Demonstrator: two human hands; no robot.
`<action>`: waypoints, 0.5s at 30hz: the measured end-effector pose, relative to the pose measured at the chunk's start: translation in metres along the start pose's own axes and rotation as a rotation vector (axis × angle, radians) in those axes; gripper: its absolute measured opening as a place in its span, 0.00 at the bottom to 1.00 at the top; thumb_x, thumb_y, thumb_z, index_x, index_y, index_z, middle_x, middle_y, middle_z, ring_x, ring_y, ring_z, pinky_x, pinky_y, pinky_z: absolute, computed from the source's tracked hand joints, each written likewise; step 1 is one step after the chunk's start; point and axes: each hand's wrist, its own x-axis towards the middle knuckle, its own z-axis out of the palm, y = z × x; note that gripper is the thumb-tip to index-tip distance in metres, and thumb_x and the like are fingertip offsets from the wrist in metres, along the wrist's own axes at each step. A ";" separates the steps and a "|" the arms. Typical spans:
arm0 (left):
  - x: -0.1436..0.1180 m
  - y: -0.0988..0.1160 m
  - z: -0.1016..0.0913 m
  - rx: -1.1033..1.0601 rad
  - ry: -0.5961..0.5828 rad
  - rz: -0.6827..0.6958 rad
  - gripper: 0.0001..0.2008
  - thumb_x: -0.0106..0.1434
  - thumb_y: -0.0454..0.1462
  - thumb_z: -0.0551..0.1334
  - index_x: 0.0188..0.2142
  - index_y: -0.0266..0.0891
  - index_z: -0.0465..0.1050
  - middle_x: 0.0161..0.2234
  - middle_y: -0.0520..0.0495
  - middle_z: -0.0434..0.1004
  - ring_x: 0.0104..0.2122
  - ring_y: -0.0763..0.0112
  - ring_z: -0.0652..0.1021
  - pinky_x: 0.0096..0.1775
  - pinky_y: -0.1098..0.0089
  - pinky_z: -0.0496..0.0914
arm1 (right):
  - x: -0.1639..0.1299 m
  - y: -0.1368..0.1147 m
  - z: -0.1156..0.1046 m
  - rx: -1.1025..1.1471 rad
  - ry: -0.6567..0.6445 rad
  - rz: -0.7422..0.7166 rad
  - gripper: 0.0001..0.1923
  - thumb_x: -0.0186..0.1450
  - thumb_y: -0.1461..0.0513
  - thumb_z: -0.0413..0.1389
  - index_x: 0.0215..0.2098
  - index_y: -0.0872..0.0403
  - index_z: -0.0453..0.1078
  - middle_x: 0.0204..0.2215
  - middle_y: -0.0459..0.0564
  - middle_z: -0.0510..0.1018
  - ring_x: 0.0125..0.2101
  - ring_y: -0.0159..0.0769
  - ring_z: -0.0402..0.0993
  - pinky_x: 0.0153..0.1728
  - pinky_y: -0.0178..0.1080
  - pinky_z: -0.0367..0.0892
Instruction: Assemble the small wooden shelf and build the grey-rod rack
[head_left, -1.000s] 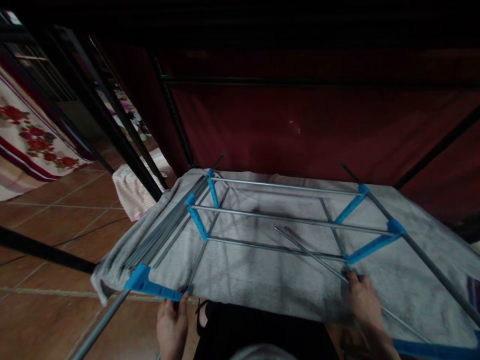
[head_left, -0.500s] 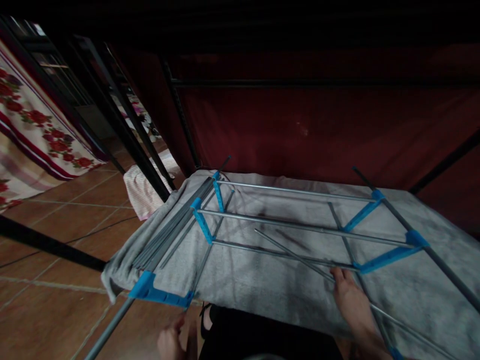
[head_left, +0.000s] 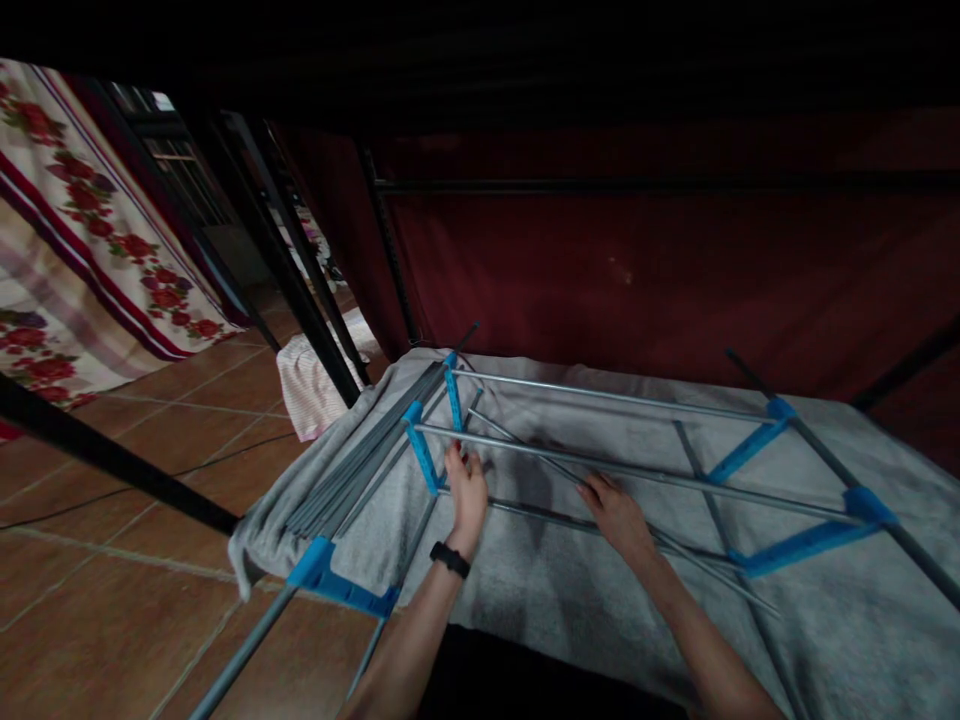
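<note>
Holding a thin loose grey metal rod (head_left: 540,455) that runs diagonally through a half-built rack frame of grey metal tubes and bright blue plastic connectors (head_left: 600,470), lying flat on a grey towel-covered surface (head_left: 570,580). My right hand (head_left: 619,510) lies over the rod partway along with fingers curled down on it; whether they close right round I can't tell. My left hand (head_left: 466,487), black watch on the wrist, has its fingers spread narrow against the tube just beside the near-left blue connector (head_left: 421,455). I'd guess the rod is light, stiff and a bit slick, so gripping near the middle keeps it from swinging. More spare grey rods (head_left: 360,460) lie bundled along the left edge. Beyond that: terracotta floor tiles (head_left: 112,520), a floral cloth (head_left: 97,250), dark red fabric (head_left: 637,270) behind.
</note>
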 end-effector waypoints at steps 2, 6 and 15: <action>0.022 -0.001 0.015 -0.013 0.047 -0.016 0.24 0.65 0.35 0.58 0.61 0.35 0.64 0.63 0.33 0.62 0.66 0.53 0.61 0.67 0.54 0.55 | 0.010 -0.004 0.000 -0.052 0.021 0.012 0.17 0.75 0.54 0.45 0.44 0.49 0.75 0.40 0.50 0.82 0.38 0.36 0.79 0.38 0.36 0.71; 0.059 -0.002 0.032 -0.063 0.138 -0.057 0.29 0.66 0.35 0.57 0.66 0.33 0.55 0.68 0.32 0.55 0.69 0.56 0.58 0.68 0.56 0.53 | 0.025 -0.007 0.002 -0.147 0.087 0.007 0.19 0.75 0.56 0.45 0.48 0.53 0.76 0.43 0.55 0.82 0.43 0.41 0.79 0.46 0.40 0.71; 0.115 0.002 0.042 -0.130 0.191 -0.026 0.22 0.72 0.37 0.52 0.64 0.36 0.61 0.64 0.35 0.65 0.65 0.61 0.66 0.66 0.57 0.58 | 0.049 -0.006 -0.013 -0.127 0.144 -0.206 0.16 0.74 0.63 0.46 0.46 0.48 0.76 0.47 0.50 0.80 0.50 0.38 0.74 0.49 0.38 0.69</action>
